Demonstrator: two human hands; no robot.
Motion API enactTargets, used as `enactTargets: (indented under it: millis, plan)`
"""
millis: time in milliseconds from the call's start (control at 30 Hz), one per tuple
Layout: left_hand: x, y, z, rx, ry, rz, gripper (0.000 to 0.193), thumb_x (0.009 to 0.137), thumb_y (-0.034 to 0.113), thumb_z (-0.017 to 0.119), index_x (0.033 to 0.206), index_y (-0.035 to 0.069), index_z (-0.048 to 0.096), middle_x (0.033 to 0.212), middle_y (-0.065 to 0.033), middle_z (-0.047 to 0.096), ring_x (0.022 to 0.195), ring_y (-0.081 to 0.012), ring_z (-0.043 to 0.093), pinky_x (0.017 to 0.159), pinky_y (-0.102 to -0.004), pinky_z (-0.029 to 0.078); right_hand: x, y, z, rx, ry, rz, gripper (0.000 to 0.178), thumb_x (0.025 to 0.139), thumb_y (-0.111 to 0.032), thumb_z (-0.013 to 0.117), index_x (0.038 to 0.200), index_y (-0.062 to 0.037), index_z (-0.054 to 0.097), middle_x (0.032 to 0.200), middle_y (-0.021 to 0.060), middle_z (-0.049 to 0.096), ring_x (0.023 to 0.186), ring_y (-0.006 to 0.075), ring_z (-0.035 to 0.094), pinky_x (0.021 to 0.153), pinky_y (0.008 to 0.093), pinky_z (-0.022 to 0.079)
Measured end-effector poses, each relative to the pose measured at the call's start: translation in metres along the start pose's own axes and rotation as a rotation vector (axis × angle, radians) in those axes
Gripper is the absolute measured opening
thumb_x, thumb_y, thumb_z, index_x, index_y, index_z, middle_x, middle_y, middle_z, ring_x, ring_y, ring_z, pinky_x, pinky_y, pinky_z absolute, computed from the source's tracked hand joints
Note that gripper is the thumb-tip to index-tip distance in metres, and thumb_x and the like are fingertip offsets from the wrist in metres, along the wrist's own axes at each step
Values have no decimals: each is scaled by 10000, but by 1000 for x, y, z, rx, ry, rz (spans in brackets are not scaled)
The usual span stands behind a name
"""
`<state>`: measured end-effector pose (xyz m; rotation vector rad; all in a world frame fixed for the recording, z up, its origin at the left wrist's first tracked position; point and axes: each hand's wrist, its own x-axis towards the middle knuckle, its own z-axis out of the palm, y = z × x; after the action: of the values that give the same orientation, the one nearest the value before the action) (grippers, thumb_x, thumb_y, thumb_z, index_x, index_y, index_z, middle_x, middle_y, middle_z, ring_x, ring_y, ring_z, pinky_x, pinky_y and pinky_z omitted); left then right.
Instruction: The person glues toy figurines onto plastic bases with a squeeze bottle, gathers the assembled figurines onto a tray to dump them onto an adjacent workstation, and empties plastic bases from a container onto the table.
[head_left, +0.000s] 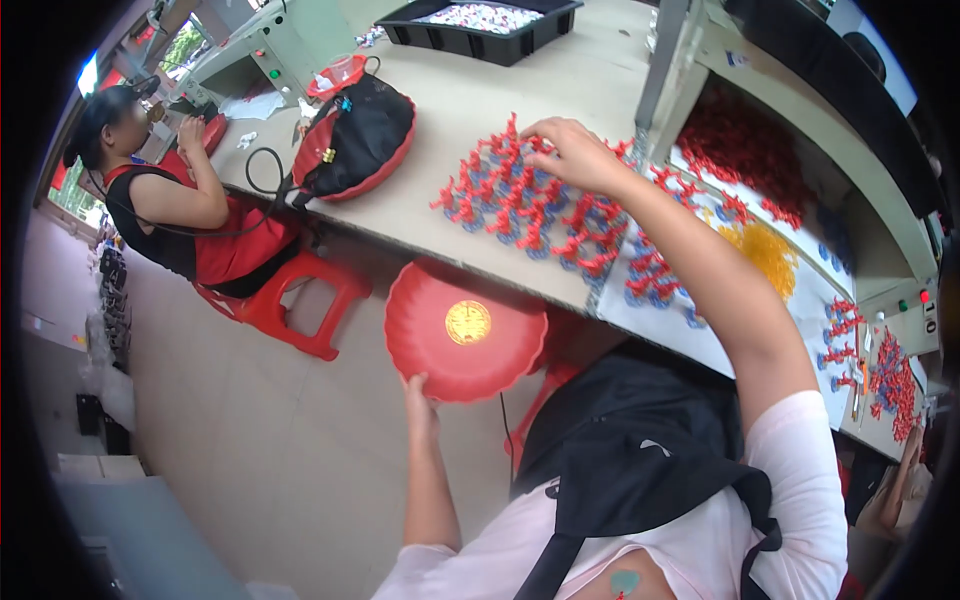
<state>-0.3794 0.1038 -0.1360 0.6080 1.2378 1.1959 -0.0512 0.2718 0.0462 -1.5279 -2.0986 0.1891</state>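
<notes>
Basin (425, 345), red and scalloped, is being held just off the front edge of the worktop (400, 228), its round gold emblem (468, 322) facing the camera. A second red basin (385, 178), resting on the worktop, is holding a black bag-like item (370, 130); farther back, a black tray (450, 45) is holding many small multicoloured pieces (480, 17). At right, an open-fronted compartment (850, 185) is containing heaped red pieces (740, 150), while yellow pieces (768, 262) are lying before it. The emblem is displaying ornamental strokes too small to read; a cabinet (905, 325) at far right is carrying a dark label (929, 318) with pale printed characters. The left hand (421, 388) is clasping the basin's lower rim, its thumb showing and its other fingers largely hidden. The right hand (575, 152) is reaching over red figurines (536, 215) standing on blue bases, its fingers curving; whether they are pinching one cannot be told.
</notes>
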Motion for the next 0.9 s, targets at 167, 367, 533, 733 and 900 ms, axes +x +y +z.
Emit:
enactTargets:
  millis: [167, 367, 533, 733, 900]
  plan:
    - [11, -7, 20, -79, 82, 10, 579, 789, 179, 432, 1322, 135, 210, 1246, -71, 398, 1077, -232, 466, 706, -370, 510, 86, 37, 54, -94, 15, 333, 575, 747, -580, 468, 1143, -167, 524, 1103, 123, 535, 1087, 278, 464, 908, 382, 370]
    - [28, 15, 39, 10, 37, -39, 611, 807, 192, 423, 1353, 166, 150, 1298, -67, 329, 1118, -216, 422, 716, -354, 501, 94, 21, 67, 15, -399, 303, 638, 736, -649, 403, 1097, -147, 560, 972, 172, 584, 911, 270, 564, 812, 351, 423]
    - [29, 30, 42, -3, -30, -11, 618, 809, 247, 441, 1351, 164, 155, 1320, -90, 289, 1191, -260, 328, 769, -422, 445, 80, -25, 87, 18, -419, 104, 616, 721, -655, 409, 1031, -158, 595, 1006, 125, 569, 983, 271, 529, 838, 348, 414]
    - [12, 39, 43, 29, -2, 6, 604, 818, 244, 431, 1350, 162, 155, 1315, -76, 300, 1162, -250, 371, 743, -408, 477, 43, -85, 94, 43, -451, -126, 503, 745, -550, 484, 983, -123, 601, 956, 129, 550, 914, 261, 547, 772, 359, 438]
    - [-4, 30, 31, -9, 28, -4, 582, 823, 232, 421, 1341, 160, 166, 1300, -69, 322, 1124, -255, 425, 721, -400, 511, -9, -131, 111, -53, -289, -324, 388, 712, -440, 566, 890, -100, 622, 860, 118, 558, 840, 274, 557, 699, 380, 462]
